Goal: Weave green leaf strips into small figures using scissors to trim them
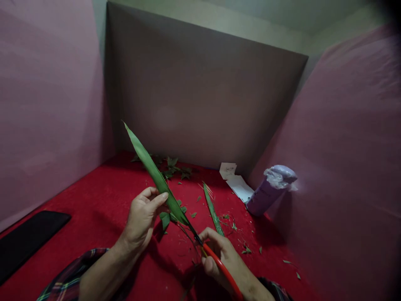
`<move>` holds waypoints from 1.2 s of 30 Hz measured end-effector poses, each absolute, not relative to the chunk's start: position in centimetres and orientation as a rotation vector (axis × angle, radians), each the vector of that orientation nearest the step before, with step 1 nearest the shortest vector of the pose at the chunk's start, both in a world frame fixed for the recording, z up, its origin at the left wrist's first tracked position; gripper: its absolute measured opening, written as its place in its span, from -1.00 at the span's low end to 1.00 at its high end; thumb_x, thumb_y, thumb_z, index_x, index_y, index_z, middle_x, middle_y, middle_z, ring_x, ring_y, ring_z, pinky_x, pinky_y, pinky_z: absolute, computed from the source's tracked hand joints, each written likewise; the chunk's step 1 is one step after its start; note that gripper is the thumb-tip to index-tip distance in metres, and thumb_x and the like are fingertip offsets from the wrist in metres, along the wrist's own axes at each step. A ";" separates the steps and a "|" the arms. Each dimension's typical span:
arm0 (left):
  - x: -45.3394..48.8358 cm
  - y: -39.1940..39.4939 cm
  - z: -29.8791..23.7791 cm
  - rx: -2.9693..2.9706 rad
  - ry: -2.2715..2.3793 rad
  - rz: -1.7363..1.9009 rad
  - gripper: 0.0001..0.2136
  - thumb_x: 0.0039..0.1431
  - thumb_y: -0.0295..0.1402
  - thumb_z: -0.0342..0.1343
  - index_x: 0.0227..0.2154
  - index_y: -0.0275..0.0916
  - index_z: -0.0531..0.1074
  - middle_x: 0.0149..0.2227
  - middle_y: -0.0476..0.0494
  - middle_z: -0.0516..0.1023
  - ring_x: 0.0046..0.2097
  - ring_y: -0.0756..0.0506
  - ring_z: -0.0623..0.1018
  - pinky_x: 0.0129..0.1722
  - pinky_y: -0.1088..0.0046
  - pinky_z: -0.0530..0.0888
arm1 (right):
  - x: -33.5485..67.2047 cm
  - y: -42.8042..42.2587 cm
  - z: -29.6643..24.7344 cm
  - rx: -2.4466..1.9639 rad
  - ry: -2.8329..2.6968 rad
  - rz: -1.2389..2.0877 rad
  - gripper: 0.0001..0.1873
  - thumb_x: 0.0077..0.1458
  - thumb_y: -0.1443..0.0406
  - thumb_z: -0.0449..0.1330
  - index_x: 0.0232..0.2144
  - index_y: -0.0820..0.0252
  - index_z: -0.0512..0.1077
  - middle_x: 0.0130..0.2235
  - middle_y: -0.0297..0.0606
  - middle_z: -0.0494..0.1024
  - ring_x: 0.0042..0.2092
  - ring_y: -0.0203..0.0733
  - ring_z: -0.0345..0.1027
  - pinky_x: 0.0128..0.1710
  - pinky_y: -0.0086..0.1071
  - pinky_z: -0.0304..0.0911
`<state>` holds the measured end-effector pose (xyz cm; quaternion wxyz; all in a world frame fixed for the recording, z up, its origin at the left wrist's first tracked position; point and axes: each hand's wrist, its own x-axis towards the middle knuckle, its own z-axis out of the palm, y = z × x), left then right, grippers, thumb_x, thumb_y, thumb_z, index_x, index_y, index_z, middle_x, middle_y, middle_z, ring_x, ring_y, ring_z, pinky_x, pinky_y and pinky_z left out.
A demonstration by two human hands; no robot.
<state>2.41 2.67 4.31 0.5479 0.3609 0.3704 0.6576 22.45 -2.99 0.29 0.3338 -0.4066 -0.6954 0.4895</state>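
My left hand (pixel 142 219) pinches a long green leaf (pixel 153 173) that rises up and to the left over the red table (pixel 94 209). My right hand (pixel 221 257) is closed on red-handled scissors (pixel 219 265), whose dark blades meet the lower end of the leaf near the middle of the table. A second narrow green leaf (pixel 213 211) lies flat on the red cloth just beyond my right hand. Small green cuttings (pixel 164 219) lie scattered around both hands.
A pile of small leaves (pixel 172 167) sits at the back. White paper cards (pixel 236 182) and a tilted purple cup with a plastic-wrapped top (pixel 269 190) stand at the back right. A black flat object (pixel 28 236) lies at the left edge. Pink and grey panels enclose the table.
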 end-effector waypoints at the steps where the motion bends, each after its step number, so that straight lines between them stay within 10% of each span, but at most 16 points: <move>1: 2.4 2.7 4.3 0.853 0.878 1.557 -0.87 -0.14 -0.46 0.23 -0.52 -0.31 0.37 -0.55 0.01 0.51 -0.53 0.04 0.46 -0.52 0.57 0.42 | 22.5 -3.0 0.2 -1.056 -1.812 1.281 -0.39 -0.13 -0.24 0.02 -0.36 0.18 0.20 -0.57 -0.50 0.08 -0.52 -0.38 -0.15 -0.56 -0.46 -0.18; 36: 2.4 2.7 4.0 0.917 0.861 1.505 -0.82 -0.16 -0.46 0.25 -0.45 -0.30 0.39 -0.51 0.00 0.49 -0.51 0.02 0.46 -0.53 0.55 0.41 | 21.6 -3.1 0.2 -1.101 -1.426 1.434 -0.61 -0.22 0.10 0.31 -0.45 0.20 0.26 -0.65 -0.44 0.41 -0.61 -0.40 0.13 -0.60 -0.51 -0.07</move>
